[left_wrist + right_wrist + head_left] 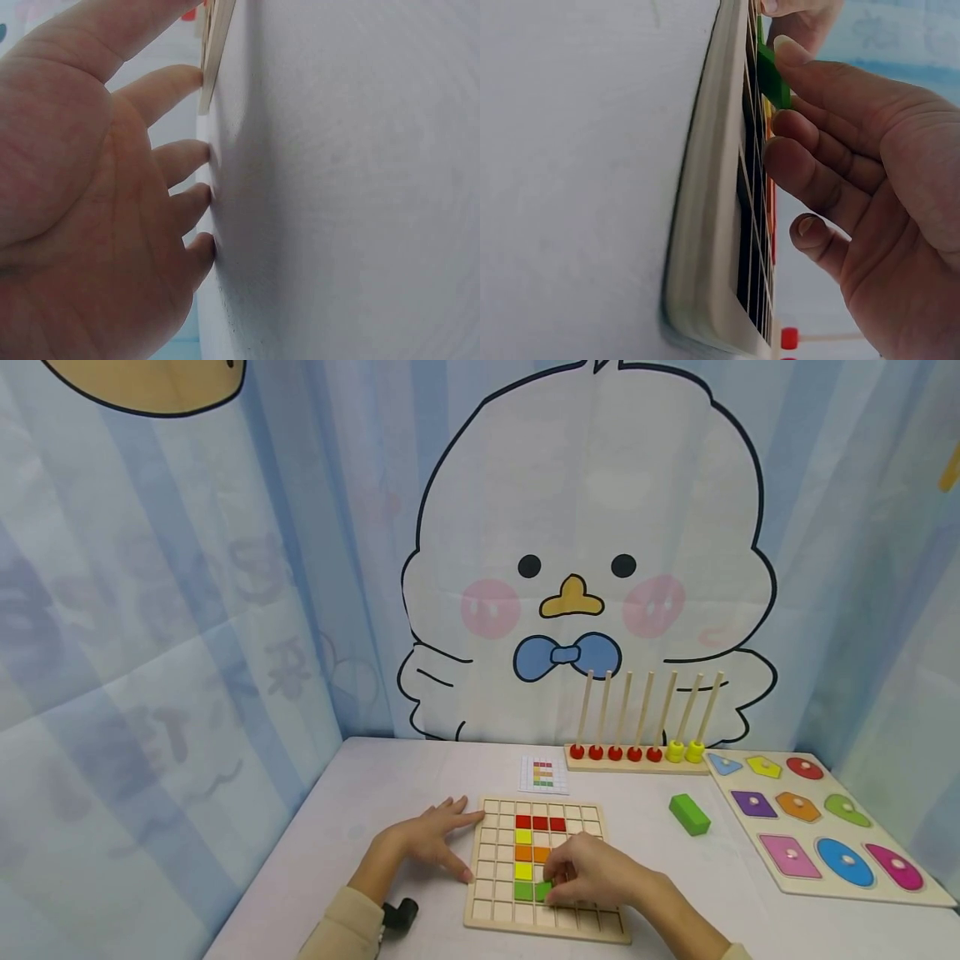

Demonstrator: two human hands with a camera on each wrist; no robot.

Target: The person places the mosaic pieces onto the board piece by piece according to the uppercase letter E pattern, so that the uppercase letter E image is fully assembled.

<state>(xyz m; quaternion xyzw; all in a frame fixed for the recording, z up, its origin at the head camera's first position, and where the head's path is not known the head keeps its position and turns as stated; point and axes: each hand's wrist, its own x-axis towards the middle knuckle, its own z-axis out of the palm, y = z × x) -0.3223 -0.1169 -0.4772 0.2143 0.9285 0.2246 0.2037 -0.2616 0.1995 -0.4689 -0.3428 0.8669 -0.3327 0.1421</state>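
A wooden grid board lies flat on the table. On it are a row of red tiles, two yellow tiles, orange tiles and a green tile. My right hand pinches another green tile between thumb and fingers, tilted in the right wrist view, just right of the first green one. With fingers spread, my left hand rests at the board's left edge. Its index finger and thumb reach that edge; the other fingertips touch the table in the left wrist view.
Behind the board lies a small pattern card. A peg stand with red and yellow beads is at the back. To the right are a green block and a shape puzzle board. A printed curtain encloses the table.
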